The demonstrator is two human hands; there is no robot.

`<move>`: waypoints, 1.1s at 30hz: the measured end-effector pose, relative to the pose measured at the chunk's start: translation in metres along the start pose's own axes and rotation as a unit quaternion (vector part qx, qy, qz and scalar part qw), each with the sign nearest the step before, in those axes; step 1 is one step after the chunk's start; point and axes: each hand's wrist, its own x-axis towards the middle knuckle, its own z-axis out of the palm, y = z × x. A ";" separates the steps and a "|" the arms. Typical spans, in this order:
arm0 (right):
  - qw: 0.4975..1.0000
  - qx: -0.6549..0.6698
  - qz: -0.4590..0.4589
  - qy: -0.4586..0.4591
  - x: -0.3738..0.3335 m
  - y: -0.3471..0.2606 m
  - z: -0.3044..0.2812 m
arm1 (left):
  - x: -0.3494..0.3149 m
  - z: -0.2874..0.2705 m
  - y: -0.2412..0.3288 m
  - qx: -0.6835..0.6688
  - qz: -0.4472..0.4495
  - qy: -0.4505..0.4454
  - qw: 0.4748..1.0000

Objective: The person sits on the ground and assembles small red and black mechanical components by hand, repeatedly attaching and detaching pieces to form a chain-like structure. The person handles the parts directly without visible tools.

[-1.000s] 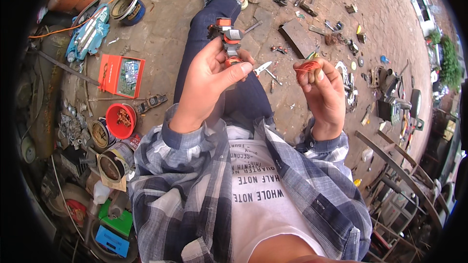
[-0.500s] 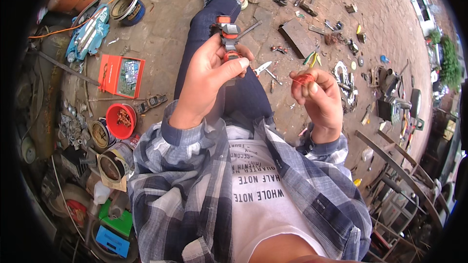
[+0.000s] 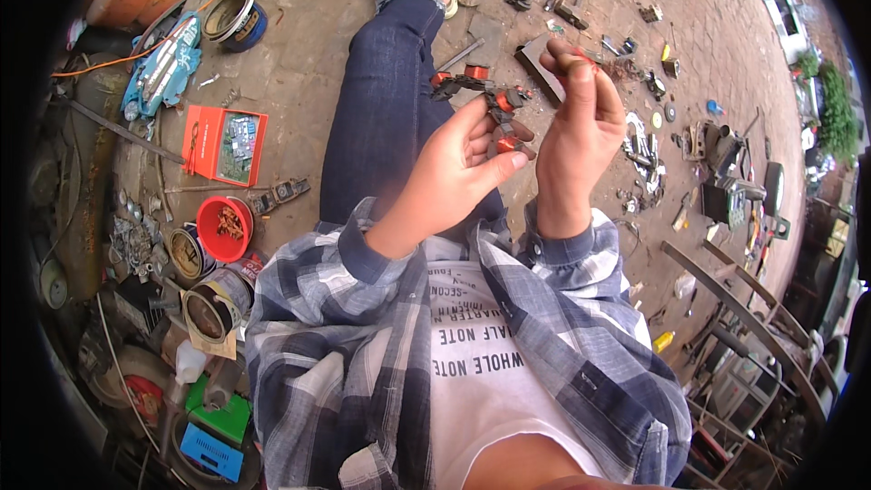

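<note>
My left hand [image 3: 458,161] is closed round one end of a jointed strip of copper coils [image 3: 502,102], dark metal pieces wound with orange-red wire. The strip bends over beyond my fingertips, above my thigh. Beside it my right hand [image 3: 583,113] is raised, its thumb and fingers pinched on thin reddish copper wire [image 3: 588,56]. How much wire lies inside those fingers is hidden. Whether the wire joins the strip I cannot tell.
Left, a red bucket [image 3: 234,234] holds copper scraps, near a red box [image 3: 196,144] with electronic parts. A dark metal block [image 3: 537,71] lies beyond my hands. Hammers [image 3: 559,2] and metal parts [image 3: 644,150] are scattered at right, near a metal frame [image 3: 762,313].
My left hand has moved right, and the coil strip has swung out sideways. My right hand has risen and come in beside it, still pinching the wire.
</note>
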 end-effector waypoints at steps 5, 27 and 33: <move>0.878 -0.366 -0.291 -0.103 0.004 0.002 -0.015 | -0.003 -0.001 0.005 0.031 0.025 0.018 0.999; 0.758 -0.403 -0.175 -0.482 0.005 -0.045 -0.031 | -0.013 -0.023 0.023 0.403 0.090 0.033 0.910; 0.839 -0.232 0.058 -0.489 0.010 -0.040 -0.043 | -0.013 -0.016 0.031 0.398 0.087 0.039 0.912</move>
